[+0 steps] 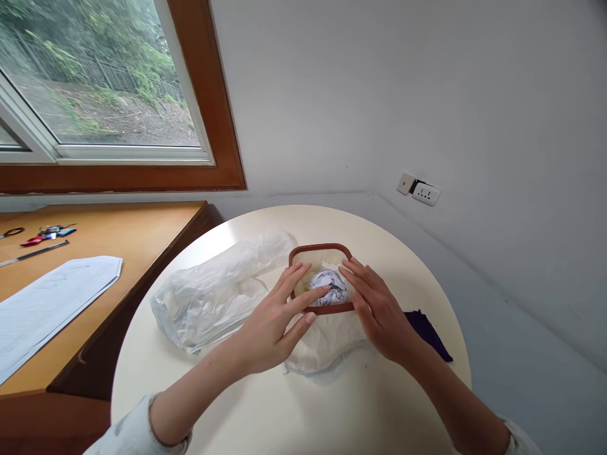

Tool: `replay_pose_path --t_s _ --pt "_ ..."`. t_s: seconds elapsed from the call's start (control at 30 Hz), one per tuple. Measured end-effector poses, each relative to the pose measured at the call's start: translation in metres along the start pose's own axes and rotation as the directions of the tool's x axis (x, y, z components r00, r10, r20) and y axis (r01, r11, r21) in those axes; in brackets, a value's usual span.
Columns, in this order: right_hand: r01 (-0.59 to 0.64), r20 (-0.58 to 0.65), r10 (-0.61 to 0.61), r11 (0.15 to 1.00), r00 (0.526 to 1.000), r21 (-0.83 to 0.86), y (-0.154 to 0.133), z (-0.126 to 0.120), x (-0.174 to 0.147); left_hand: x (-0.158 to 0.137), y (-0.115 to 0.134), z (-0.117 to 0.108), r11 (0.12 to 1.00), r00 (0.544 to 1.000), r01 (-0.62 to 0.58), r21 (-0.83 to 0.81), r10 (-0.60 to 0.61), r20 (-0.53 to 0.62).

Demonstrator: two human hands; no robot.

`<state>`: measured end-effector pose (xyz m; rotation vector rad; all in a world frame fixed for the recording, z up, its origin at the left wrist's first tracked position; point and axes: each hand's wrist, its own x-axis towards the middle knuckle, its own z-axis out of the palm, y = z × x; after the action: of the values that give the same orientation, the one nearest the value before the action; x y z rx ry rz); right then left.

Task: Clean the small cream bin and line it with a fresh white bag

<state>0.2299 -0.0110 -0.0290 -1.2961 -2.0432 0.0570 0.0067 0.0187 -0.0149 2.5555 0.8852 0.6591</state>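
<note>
A small bin with a brown rounded-rectangular rim [320, 247] stands on the round table, with a ball of crumpled paper [334, 283] inside. Pale, whitish plastic [327, 344] bulges out below the near side of the rim. My left hand [279, 322] lies over the left of the opening, fingers spread and stretched out, one fingertip at the paper. Across the right side reaches my right hand [379, 309], its fingers extended over the rim and apart. Neither hand is wrapped around anything.
A clear plastic bag [213, 291] lies crumpled on the cream round table [227, 404], left of the bin. Dark purple cloth [429, 335] rests near the right edge. A wooden desk [142, 234] at left bears paper sheets [57, 297] and keys [50, 232]. Walls stand behind.
</note>
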Motion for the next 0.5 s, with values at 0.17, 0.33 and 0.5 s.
replay_pose_path --t_s 0.17,0.33,0.5 --pt "-0.051 0.092 0.059 0.995 0.994 -0.089 0.0 -0.024 0.037 0.019 0.004 -0.018 0.993 0.987 0.115 0.033 -0.11 -0.121" --pt "-0.054 0.34 0.1 0.988 0.935 -0.142 0.009 -0.014 0.071 0.05 0.002 -0.02 0.951 0.957 0.285 0.12 -0.29 0.027" --pt "-0.045 0.438 0.102 0.989 0.893 -0.138 0.015 0.0 0.074 0.058 -0.002 -0.012 0.94 0.942 0.288 0.181 -0.313 0.124"
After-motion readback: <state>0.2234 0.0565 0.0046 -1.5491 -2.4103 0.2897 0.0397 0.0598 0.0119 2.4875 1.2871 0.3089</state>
